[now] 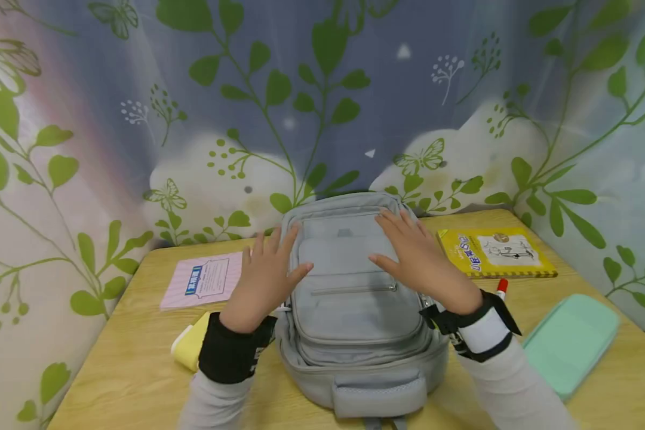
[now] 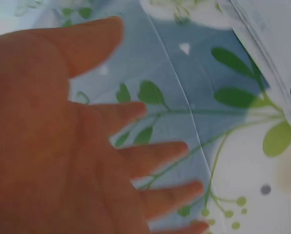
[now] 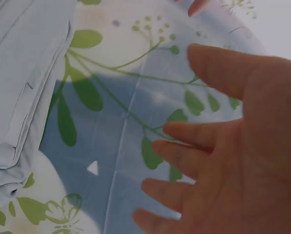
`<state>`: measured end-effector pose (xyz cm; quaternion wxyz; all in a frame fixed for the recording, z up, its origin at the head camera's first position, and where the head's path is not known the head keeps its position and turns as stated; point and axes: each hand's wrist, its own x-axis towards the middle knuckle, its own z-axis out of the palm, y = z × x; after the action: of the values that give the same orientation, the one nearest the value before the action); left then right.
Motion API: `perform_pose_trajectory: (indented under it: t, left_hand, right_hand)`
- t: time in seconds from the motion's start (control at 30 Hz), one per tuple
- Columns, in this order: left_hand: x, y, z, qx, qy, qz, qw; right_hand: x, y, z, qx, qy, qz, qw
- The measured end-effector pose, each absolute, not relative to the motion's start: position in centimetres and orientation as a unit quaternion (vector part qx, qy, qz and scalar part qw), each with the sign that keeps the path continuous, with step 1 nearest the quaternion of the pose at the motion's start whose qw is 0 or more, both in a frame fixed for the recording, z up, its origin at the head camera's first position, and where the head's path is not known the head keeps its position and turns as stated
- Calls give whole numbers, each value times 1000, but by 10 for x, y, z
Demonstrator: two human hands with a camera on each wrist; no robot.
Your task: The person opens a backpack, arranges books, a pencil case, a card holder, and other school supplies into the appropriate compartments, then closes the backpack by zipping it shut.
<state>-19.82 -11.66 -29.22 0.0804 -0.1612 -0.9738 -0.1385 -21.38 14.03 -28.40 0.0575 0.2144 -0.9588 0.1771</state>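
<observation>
A grey backpack [image 1: 355,310] lies on the wooden table with its zipped front pocket facing up and its padded handle toward me. Over its left side my left hand [image 1: 266,278] is raised with fingers spread, holding nothing. My right hand [image 1: 416,257] hovers above the bag's right side, also with straight fingers and nothing in it. In the left wrist view the left palm [image 2: 48,131] shows bare, with part of the backpack at the upper right. The right wrist view shows the right hand [image 3: 223,146] bare too, and the bag's side [image 3: 23,97] at the left.
Left of the bag lie a pink booklet [image 1: 201,280] and a yellow object with a white end [image 1: 190,343]. To the right are a yellow book [image 1: 497,251], a red-capped marker [image 1: 502,288] and a mint-green case [image 1: 572,343]. A leaf-patterned curtain [image 1: 322,107] hangs behind the table.
</observation>
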Motion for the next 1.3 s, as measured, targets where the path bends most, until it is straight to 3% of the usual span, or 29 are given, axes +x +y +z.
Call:
perform_pose_trajectory:
  t: [0.13,0.23,0.3,0.43,0.5,0.63,0.83,1.0,1.1,1.23,1.3]
  left_hand:
    - [-177,-125,-307,-318,-929,-154,107]
    - [-153,-129,-330,-421,-890,-149,90]
    - [-139,-130,-348,-459,-877,-127,64]
    - [-125,-133,-379,-484,-870,-92,6]
    - [-124,-134,-390,-488,-869,-83,-2]
    - [-123,-135,-403,-489,-870,-63,22]
    - [-123,-136,-406,-480,-875,-37,43]
    - [-133,-141,-398,-465,-882,-67,-28]
    - [-146,-144,-387,-467,-865,-136,-122]
    - [-170,-143,-364,-447,-840,-217,-218]
    - [-181,-138,-350,-430,-851,-217,-211]
  right_hand:
    - [-185,155,-290,305,-933,165,94]
    - [-160,164,-306,384,-908,129,106]
    - [-144,168,-319,423,-896,107,78]
    - [-123,170,-351,465,-880,96,-4]
    - [-118,168,-366,481,-872,91,-11]
    - [-115,163,-387,494,-866,82,16]
    - [-119,156,-396,460,-882,104,-7]
    - [-128,158,-399,454,-880,135,-24]
    - [-134,167,-391,467,-868,166,-27]
    - [-154,189,-367,427,-889,147,75]
    - [-169,203,-356,349,-924,111,106]
